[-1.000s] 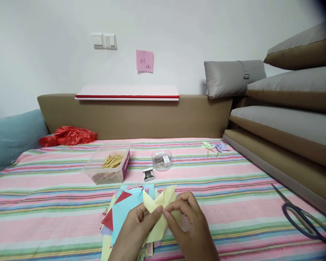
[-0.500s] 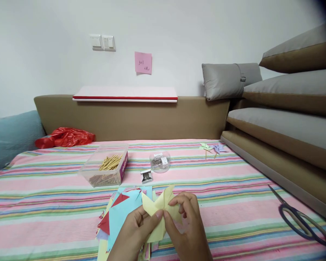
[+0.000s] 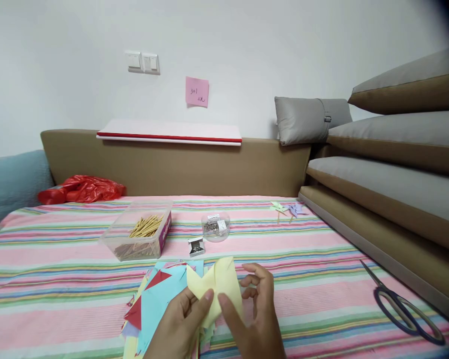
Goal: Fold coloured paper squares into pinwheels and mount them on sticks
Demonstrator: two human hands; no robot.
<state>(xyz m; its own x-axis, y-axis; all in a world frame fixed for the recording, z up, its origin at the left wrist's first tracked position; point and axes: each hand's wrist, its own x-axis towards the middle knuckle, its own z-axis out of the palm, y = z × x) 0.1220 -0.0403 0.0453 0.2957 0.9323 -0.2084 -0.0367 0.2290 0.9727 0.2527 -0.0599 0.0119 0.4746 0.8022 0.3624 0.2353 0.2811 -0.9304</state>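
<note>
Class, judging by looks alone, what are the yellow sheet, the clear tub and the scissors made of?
Yellow sheet: probably matt paper, as it holds creases. Clear tub: likely smooth plastic, with see-through walls. Scissors: thin grey blades look metallic; dark, smooth handles are perhaps plastic.

1. Your left fingers [image 3: 204, 303] hold smooth, matt paper [image 3: 227, 279].
2. You have matt, woven-looking cloth [image 3: 60, 311] beneath.
3. At its far left corner, your plastic bag [image 3: 95, 189] looks glossy, crinkled.
4. Near its right edge, your scissors [image 3: 383, 287] have metal blades.

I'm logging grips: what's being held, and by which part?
The left hand pinches a folded pale-yellow paper piece with pointed corners near its middle; whether the right hand touches it is unclear.
</note>
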